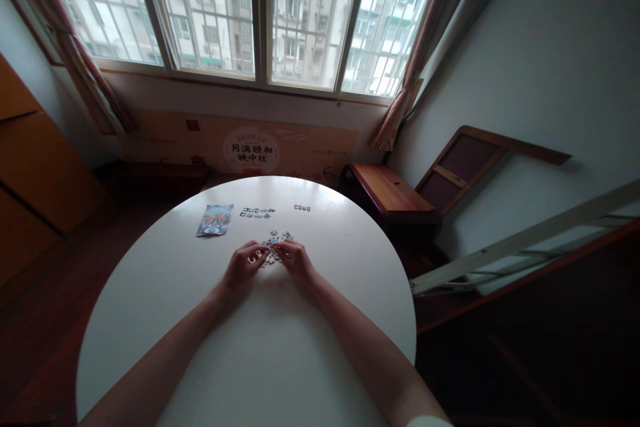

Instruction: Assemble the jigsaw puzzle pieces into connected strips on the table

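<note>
A small heap of jigsaw puzzle pieces (271,258) lies on the white round table (280,353), partly hidden by my fingers. My left hand (246,260) reaches in from the left, thumb and fingers pinched together at the heap. From the other side, my right hand (296,257) pinches too, its fingertips almost meeting those of the left. A tiny bluish puzzle piece (271,249) shows between the fingertips; its outline is too small to make out. Beyond the heap, more pieces lie in two rows (257,213), with one short row (302,208) to their right.
A colourful printed packet (215,220) lies flat at the table's far left. Past the table are a wooden bench (393,188), a printed cardboard panel (300,140) under the window, and a pale metal ladder frame (480,260) at the right.
</note>
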`<act>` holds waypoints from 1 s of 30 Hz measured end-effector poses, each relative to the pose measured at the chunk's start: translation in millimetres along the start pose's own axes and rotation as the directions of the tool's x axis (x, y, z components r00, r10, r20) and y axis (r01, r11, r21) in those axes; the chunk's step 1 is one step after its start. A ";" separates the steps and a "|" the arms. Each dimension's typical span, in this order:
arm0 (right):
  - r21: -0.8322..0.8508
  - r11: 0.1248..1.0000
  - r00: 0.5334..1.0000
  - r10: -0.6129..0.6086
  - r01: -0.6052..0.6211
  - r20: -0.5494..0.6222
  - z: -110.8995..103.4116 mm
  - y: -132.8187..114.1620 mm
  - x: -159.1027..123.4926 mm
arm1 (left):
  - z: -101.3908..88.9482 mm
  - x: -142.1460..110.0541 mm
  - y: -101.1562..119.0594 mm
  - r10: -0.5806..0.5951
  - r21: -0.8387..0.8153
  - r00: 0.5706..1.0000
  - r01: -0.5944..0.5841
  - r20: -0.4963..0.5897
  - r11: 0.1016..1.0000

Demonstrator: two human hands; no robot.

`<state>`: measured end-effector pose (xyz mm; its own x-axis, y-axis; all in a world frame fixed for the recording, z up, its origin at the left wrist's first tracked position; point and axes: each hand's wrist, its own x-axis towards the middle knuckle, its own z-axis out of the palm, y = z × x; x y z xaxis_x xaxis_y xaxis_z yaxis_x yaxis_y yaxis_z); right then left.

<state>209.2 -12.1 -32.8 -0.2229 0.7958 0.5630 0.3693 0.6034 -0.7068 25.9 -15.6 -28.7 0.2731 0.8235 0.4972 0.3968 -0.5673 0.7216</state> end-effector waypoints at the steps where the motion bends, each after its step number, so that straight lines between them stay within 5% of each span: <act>1: -0.002 1.000 1.000 0.002 -0.002 0.000 0.0 -0.1 0.0 | -0.1 0.1 0.2 0.001 -0.001 1.000 -0.001 0.002 1.000; 30: -0.022 1.000 1.000 0.017 -0.017 0.024 -0.2 1.3 -0.2 | -2.3 0.0 4.0 -0.023 -0.035 1.000 0.023 0.017 0.999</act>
<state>209.9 -11.5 -33.7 -0.2384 0.8072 0.5400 0.3927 0.5887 -0.7065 25.5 -17.8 -24.7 0.2784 0.8361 0.4726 0.3723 -0.5476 0.7494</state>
